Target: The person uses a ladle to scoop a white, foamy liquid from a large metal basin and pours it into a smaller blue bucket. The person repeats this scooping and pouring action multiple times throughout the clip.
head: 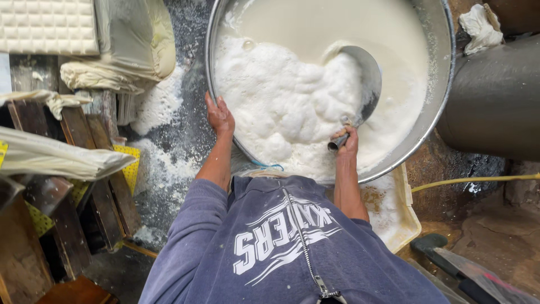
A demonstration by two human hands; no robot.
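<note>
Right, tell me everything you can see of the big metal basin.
The large round grey metal basin fills the upper middle of the view, its far edge cut off. It holds a pale creamy liquid with thick white foam piled on the near left side. The left hand rests on its near rim; the right hand holds the handle of a metal ladle whose bowl dips into the foam. White splashes fleck the inner wall. A cream plastic tray lies under its near right edge.

The wide round steel basin (439, 107) runs off the top edge at twelve o'clock. White foam (281, 107) hides the milky liquid beneath and part of the metal ladle's bowl (365, 73). The ladle's handle is buried inside the right hand (347, 141).
</note>
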